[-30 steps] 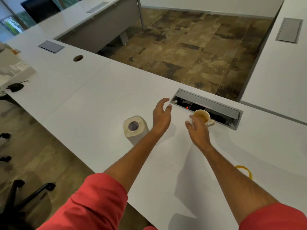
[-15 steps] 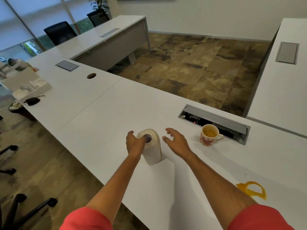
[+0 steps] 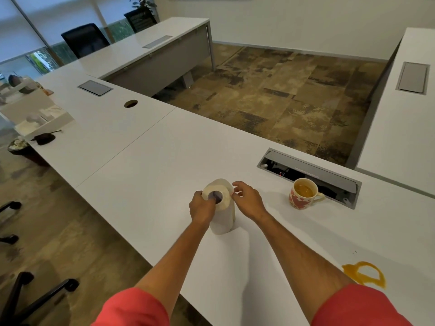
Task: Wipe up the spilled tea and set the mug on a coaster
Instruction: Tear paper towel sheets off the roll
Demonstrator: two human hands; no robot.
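A white paper towel roll (image 3: pixel 223 217) stands upright on the white desk (image 3: pixel 153 175). My left hand (image 3: pixel 202 209) grips its top from the left, fingers curled at the core. My right hand (image 3: pixel 247 200) pinches the roll's upper right edge. To the right, a mug (image 3: pixel 303 195) with a red pattern holds tea and stands apart from both hands. An orange ring-shaped tea spill (image 3: pixel 364 275) lies on the desk near my right arm. No coaster is in view.
An open grey cable hatch (image 3: pixel 313 175) sits just behind the mug. A closed hatch (image 3: pixel 95 87) and a round cable hole (image 3: pixel 130 103) lie further left. A white box (image 3: pixel 35 118) and a dark object (image 3: pixel 44 138) are at the far left. Chair bases (image 3: pixel 30 295) stand on the floor.
My left hand closed onto the top of the roll. My right hand moved left to the roll's upper edge and pinched it. The view drew closer.
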